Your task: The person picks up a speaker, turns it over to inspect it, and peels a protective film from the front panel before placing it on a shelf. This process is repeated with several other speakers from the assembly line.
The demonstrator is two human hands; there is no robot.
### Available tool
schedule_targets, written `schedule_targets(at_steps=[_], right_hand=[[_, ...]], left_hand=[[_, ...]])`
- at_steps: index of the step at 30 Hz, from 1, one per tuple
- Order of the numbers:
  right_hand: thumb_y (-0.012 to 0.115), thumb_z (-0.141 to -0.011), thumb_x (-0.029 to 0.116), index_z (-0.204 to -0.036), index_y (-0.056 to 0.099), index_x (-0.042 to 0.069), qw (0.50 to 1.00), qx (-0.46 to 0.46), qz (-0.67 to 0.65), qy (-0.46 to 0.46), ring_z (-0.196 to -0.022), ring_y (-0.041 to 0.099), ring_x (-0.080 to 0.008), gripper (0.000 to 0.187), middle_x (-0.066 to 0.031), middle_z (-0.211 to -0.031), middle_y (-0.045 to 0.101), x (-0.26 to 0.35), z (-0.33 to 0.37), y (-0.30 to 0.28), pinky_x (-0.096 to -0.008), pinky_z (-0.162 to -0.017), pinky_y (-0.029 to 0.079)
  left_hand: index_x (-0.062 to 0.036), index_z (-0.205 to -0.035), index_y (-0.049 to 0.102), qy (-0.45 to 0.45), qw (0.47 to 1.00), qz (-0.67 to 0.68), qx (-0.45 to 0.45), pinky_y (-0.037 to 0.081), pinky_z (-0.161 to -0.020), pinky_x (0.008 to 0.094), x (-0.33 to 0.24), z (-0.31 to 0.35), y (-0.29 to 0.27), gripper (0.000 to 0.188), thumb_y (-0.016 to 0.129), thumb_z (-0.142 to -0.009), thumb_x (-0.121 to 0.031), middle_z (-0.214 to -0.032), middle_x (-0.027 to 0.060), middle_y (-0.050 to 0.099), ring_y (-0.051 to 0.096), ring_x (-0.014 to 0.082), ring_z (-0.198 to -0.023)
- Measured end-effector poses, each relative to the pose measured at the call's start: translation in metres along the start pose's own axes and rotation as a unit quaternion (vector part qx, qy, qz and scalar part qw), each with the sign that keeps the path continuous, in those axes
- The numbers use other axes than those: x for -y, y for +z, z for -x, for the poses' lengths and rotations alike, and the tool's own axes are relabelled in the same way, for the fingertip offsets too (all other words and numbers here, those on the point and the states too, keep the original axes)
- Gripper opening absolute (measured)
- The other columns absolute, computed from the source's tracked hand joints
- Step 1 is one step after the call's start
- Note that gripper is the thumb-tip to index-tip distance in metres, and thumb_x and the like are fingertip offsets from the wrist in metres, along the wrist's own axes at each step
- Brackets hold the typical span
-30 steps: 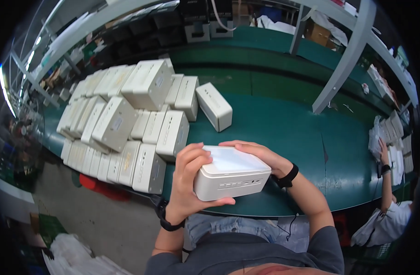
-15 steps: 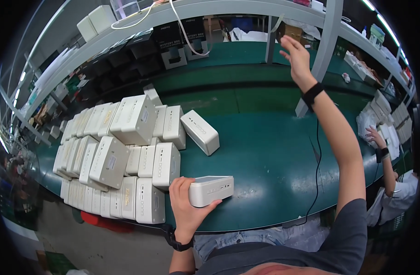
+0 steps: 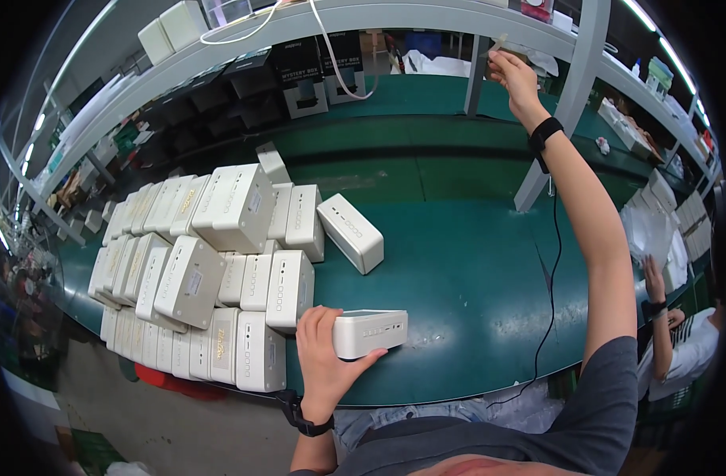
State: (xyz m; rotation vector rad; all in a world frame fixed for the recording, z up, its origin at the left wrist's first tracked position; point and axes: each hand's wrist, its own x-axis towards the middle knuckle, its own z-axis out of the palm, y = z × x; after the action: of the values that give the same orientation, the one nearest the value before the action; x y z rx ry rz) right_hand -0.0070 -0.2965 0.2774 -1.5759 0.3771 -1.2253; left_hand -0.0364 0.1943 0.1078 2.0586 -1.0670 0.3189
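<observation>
My left hand [image 3: 325, 349] is closed round the left end of a white box-shaped speaker [image 3: 372, 335], which rests on the green table near its front edge. A row of buttons and ports shows along the speaker's side. Up at the far right, my right hand [image 3: 515, 79] is raised by the grey shelf frame. Its thumb and fingers pinch a small pale strip, seemingly tape [image 3: 500, 43], hanging at the shelf's beam. Another white speaker [image 3: 352, 234] lies slantwise on the table beyond my left hand.
Stacked white speakers [image 3: 232, 208] fill the table's left side. Black boxes [image 3: 299, 79] stand at the back. A dark cable [image 3: 552, 285] runs down the green table [image 3: 450, 262] from near the grey post [image 3: 573, 103]. At far right, another person's hand [image 3: 654, 278] touches clear wrapping.
My right hand has gone from open fingers to a pinch on the pale strip at the shelf. My left hand stays on the speaker. The view has shifted slightly.
</observation>
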Motion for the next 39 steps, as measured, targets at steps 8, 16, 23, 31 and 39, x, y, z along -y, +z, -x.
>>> schedule_targets(at_steps=[8, 16, 23, 31, 39], right_hand=[[0.062, -0.089, 0.018, -0.110, 0.059, -0.001, 0.995, 0.030, -0.091, 0.034, -0.092, 0.059, -0.0129, 0.029, -0.0045, -0.096, 0.062, -0.001, 0.011, 0.000, -0.0259, -0.083, 0.048], [0.060, -0.089, 0.016, -0.107, 0.058, -0.003, 0.989, 0.054, -0.124, 0.055, -0.093, 0.059, -0.0155, 0.026, -0.0079, -0.098, 0.061, 0.002, 0.012, -0.005, -0.0279, -0.087, 0.047], [0.056, -0.087, 0.010, -0.080, 0.053, 0.002, 0.959, 0.080, -0.225, 0.155, -0.064, 0.048, -0.0095, 0.011, -0.0018, -0.074, 0.050, 0.009, 0.006, -0.006, -0.0211, -0.057, 0.043], [0.052, -0.080, 0.000, -0.063, 0.028, 0.009, 0.769, 0.108, -0.545, 0.316, -0.046, 0.029, -0.0091, 0.031, 0.0017, -0.055, 0.030, 0.013, 0.000, 0.011, -0.0214, -0.040, 0.029], [0.050, -0.082, -0.005, -0.065, 0.030, 0.006, 0.718, 0.012, -0.609, 0.337, -0.049, 0.031, -0.0085, 0.029, 0.0002, -0.058, 0.031, 0.014, -0.011, 0.020, -0.0204, -0.043, 0.029]], left_hand=[[-0.0033, -0.115, 0.046, -0.007, 1.000, 0.006, 0.013, 0.038, -0.092, 0.0442, 0.002, -0.003, -0.001, 0.078, 0.085, -0.055, -0.033, -0.114, 0.0153, 0.047, 0.043, 0.0353, -0.110], [-0.0032, -0.115, 0.045, -0.012, 1.000, 0.006, 0.022, 0.037, -0.093, 0.0436, 0.000, -0.005, 0.000, 0.078, 0.086, -0.054, -0.032, -0.115, 0.0156, 0.046, 0.043, 0.0353, -0.110], [-0.0030, -0.114, 0.045, -0.010, 1.000, 0.001, 0.022, 0.038, -0.092, 0.0435, 0.003, -0.001, -0.002, 0.078, 0.086, -0.054, -0.033, -0.114, 0.0157, 0.046, 0.043, 0.0352, -0.109], [-0.0027, -0.111, 0.047, -0.038, 0.999, 0.020, 0.012, 0.037, -0.092, 0.0446, 0.000, 0.002, -0.003, 0.076, 0.086, -0.054, -0.035, -0.112, 0.0153, 0.046, 0.043, 0.0348, -0.109], [-0.0025, -0.113, 0.046, -0.044, 0.999, 0.027, 0.013, 0.037, -0.091, 0.0431, 0.004, 0.000, 0.000, 0.077, 0.086, -0.054, -0.031, -0.112, 0.0154, 0.046, 0.043, 0.0347, -0.107]])
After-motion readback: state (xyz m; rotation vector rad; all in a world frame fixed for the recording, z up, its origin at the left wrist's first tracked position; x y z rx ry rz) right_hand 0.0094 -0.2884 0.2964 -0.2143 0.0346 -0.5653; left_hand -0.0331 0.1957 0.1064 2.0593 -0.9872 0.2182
